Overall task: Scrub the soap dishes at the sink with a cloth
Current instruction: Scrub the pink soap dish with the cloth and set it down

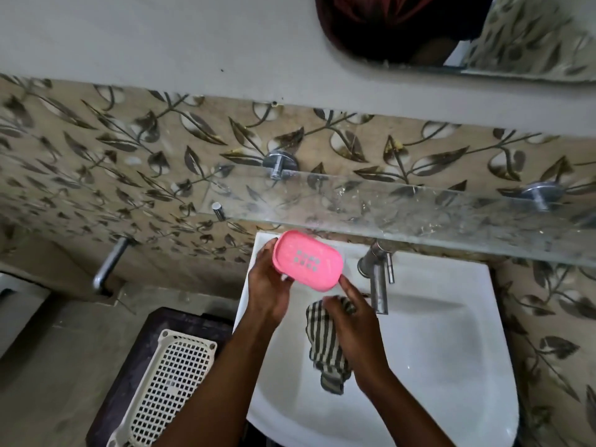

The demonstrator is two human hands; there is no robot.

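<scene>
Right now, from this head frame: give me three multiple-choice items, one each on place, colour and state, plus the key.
1. Where is the white perforated tray?
A) on the glass shelf
B) on the dark stand left of the sink
C) under the tap

2. What colour is the soap dish held in the left hand?
A) blue
B) white
C) pink

3. What state is the striped cloth in?
A) gripped in the right hand, hanging over the sink
B) spread flat on the shelf
C) draped over the tap

Key:
1 B: the tray lies on the dark stand beside the sink's left edge.
2 C: the dish is plainly pink.
3 A: the right hand's fingers curl round the cloth's upper end, and the rest hangs down.
</scene>
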